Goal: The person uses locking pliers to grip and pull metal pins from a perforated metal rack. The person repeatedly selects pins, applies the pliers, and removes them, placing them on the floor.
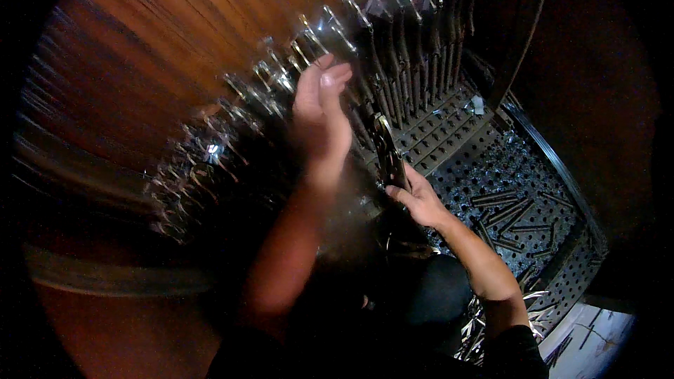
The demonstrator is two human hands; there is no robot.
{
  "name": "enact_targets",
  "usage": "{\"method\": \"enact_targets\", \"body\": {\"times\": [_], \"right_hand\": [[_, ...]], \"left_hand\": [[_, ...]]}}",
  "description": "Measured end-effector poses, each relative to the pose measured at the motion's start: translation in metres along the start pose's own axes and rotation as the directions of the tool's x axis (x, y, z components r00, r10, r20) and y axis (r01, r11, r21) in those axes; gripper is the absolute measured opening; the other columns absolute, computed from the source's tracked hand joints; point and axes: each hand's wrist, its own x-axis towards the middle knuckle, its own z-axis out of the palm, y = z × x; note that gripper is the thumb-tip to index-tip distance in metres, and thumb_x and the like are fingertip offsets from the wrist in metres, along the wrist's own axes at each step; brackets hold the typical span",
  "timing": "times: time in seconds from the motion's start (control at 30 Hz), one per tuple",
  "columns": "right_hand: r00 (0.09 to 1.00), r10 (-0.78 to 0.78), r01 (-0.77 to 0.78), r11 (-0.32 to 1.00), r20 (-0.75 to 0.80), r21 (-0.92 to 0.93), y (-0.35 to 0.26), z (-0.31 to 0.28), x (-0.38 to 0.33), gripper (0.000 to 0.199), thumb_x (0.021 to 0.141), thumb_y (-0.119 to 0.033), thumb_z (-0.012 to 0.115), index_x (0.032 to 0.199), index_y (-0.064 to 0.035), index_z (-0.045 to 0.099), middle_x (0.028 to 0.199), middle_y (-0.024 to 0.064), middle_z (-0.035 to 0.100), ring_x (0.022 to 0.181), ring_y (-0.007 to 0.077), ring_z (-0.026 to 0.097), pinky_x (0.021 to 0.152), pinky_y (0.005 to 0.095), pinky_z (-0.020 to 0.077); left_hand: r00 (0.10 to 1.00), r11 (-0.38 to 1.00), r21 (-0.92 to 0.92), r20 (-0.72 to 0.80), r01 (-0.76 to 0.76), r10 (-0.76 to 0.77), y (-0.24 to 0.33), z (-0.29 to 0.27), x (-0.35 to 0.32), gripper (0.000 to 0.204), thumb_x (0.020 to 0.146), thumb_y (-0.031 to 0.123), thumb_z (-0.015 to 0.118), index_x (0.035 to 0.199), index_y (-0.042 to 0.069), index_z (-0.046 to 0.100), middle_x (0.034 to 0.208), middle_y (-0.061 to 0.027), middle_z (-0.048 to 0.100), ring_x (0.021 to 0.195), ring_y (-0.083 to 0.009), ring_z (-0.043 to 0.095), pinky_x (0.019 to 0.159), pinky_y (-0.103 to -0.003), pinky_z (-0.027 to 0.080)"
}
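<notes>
My left hand [321, 112], partly blurred, is raised beside the row of shiny metal ends [309, 38] on a rack. Its fingers are loosely stretched and slightly bent, with nothing visible in them. Whether its fingertips touch the metal ends cannot be told. Lower and to the right, my right hand [420, 200] is closed around the lower end of a bundle of dark, slender metal pieces [390, 154]. The bundle stands nearly upright, its bright curved tops pointing up. Its exact kind is not clear.
Long dark rods [393, 63] hang in close rows at the far side. A perforated metal plate [484, 158] lies to the right, with loose dark strips [509, 214] on it. More shiny pieces [474, 330] lie near my right forearm. A brown ribbed surface [161, 14] rises upper left.
</notes>
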Motion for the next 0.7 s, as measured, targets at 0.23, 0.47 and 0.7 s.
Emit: {"method": "enact_targets", "body": {"times": [0.23,0.47,0.7], "right_hand": [[0.999,-0.045,0.043,0.995,-0.017,-0.085,-0.017,0.014,0.012,0.058,0.098,-0.012,0.061,0.15,0.0001,0.038,0.14,0.008,0.051,0.128,0.0167,0.045,0.111,0.0324,0.0346],[0.989,-0.138,0.128,0.977,-0.045,-0.173,-0.053,0.035,0.02,0.05,0.101,-0.02,0.061,0.144,0.0014,0.045,0.138,0.0121,0.054,0.128,0.0209,0.048,0.111,0.0347,0.0354],[0.999,-0.034,0.027,0.99,-0.042,-0.14,-0.038,0.041,0.027,0.049,0.102,-0.022,0.059,0.144,0.0009,0.047,0.14,0.0118,0.054,0.129,0.0203,0.048,0.112,0.0349,0.0349]], "left_hand": [[0.996,0.995,-0.048,0.019,0.092,-0.091,0.011,-0.016,-0.007,0.023,0.105,0.017,0.05,0.117,-0.003,0.05,0.115,-0.0237,0.069,0.109,-0.0299,0.068,0.1,-0.04,0.051],[0.986,0.987,0.088,0.087,0.138,-0.145,0.029,-0.039,-0.013,0.025,0.101,0.016,0.06,0.112,-0.006,0.063,0.111,-0.0184,0.072,0.108,-0.0254,0.069,0.1,-0.036,0.05],[0.975,0.967,0.203,0.13,0.151,-0.18,0.033,-0.057,-0.009,0.028,0.097,0.017,0.067,0.112,-0.007,0.067,0.107,-0.0157,0.074,0.103,-0.021,0.07,0.096,-0.031,0.052]]}}
